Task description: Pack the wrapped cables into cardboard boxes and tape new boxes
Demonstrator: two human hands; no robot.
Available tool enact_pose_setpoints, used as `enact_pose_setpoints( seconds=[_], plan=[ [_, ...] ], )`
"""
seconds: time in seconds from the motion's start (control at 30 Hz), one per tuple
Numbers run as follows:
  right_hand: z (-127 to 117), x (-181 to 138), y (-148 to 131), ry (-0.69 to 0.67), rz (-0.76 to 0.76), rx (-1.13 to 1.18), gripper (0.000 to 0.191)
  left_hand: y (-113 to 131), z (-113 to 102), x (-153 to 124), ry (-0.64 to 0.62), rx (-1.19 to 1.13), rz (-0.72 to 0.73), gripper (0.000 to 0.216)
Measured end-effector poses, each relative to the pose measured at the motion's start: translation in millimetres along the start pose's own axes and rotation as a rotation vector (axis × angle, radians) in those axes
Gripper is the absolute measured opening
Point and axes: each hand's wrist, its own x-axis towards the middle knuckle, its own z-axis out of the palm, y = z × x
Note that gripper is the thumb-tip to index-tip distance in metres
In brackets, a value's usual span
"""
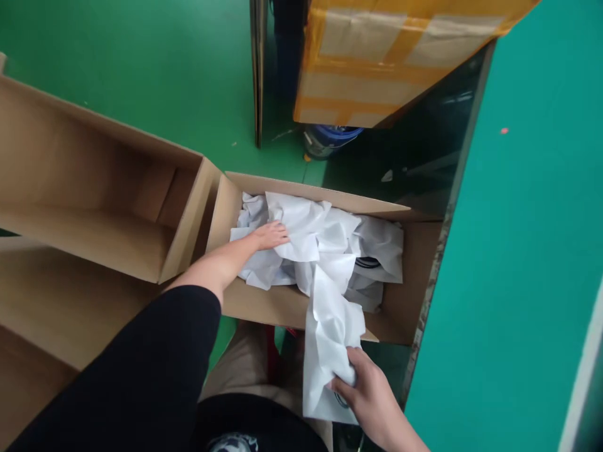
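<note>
My right hand grips a white foam pouch between thumb and fingers, over the near side of the carton. Part of a dark coil, perhaps a cable, shows at the pouch's lower end. Inside the open cardboard carton lie several similar white pouches, loosely heaped. A black coil pokes out of one on the right. My left hand rests on the pouches at the left, its fingers stretched out and holding nothing.
Another open cardboard box stands left of the carton, with more cardboard below it. A green-topped table runs along the right. Behind are a yellow-taped box, a blue-rimmed bucket and upright cardboard sheets.
</note>
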Motion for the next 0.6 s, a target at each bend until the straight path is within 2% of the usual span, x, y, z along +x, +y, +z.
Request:
enact_pose_setpoints(
  seconds=[0.1,0.17,0.27,0.33,0.4,0.47,0.6],
  plan=[
    [8,48,-31,-0.040,-0.076,-0.235,0.010,-15,41,2,0.027,-0.035,-0.127,0.038],
    [25,89,-50,-0.052,-0.146,-0.399,0.014,-19,56,0,0.043,-0.046,-0.130,0.038],
    [65,155,-69,-0.076,-0.178,-0.615,0.020,-23,62,-13,0.037,-0.085,-0.083,0.045],
    [95,193,-74,-0.154,-0.156,-0.714,0.027,-27,59,-31,0.046,-0.110,-0.107,0.052],
    [121,222,-75,-0.223,-0.119,-0.764,0.035,-31,58,-53,0.077,-0.110,-0.209,0.065],
    [141,244,-73,-0.240,-0.085,-0.776,0.038,-31,61,-73,0.094,-0.105,-0.381,0.084],
    [157,274,-60,-0.215,-0.045,-0.763,0.041,-12,82,-94,0.003,-0.191,-0.675,0.101]
  ],
)
